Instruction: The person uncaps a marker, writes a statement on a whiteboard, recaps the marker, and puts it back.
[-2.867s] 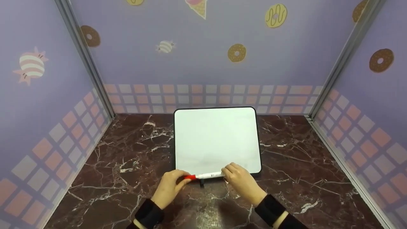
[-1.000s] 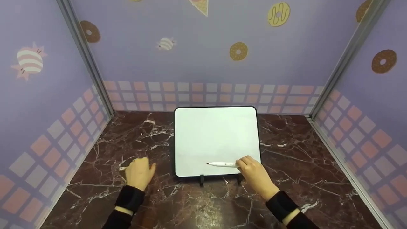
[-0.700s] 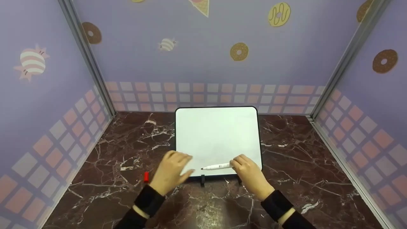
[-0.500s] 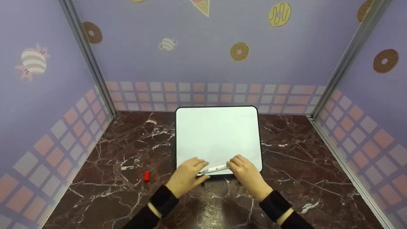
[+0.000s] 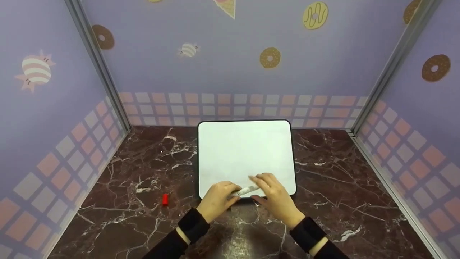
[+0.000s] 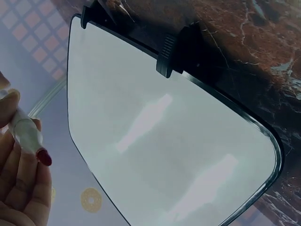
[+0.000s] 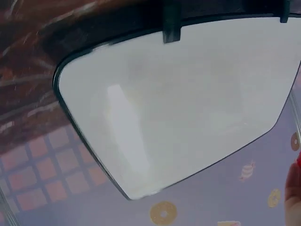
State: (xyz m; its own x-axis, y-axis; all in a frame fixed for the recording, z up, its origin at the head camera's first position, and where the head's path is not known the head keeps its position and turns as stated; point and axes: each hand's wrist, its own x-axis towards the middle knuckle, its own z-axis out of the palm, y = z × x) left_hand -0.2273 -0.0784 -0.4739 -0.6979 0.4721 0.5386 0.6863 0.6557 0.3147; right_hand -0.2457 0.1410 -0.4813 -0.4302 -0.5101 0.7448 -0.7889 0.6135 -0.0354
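In the head view my left hand (image 5: 217,199) pinches the white marker (image 5: 248,190) by its left end, in front of the whiteboard's lower edge. At the marker's right end my right hand (image 5: 276,196) has its thumb and fingers spread apart around it. The uncapped dark red tip shows on the marker (image 6: 28,134) in the left wrist view, with fingers (image 6: 21,179) behind it. The red cap (image 5: 165,199) stands alone on the table, left of my left hand. Fingertips and a bit of red show at the right wrist view's edge.
A blank whiteboard (image 5: 246,158) with a black rim leans back on a stand with black clips (image 6: 165,55). Beneath lies a dark red marbled table (image 5: 118,223). Purple printed walls (image 5: 230,79) enclose the back and both sides.
The left hand took the red cap off, set it on the table at the left, then moved back and gripped the marker's tip end. The right hand's fingers have loosened from the other end.
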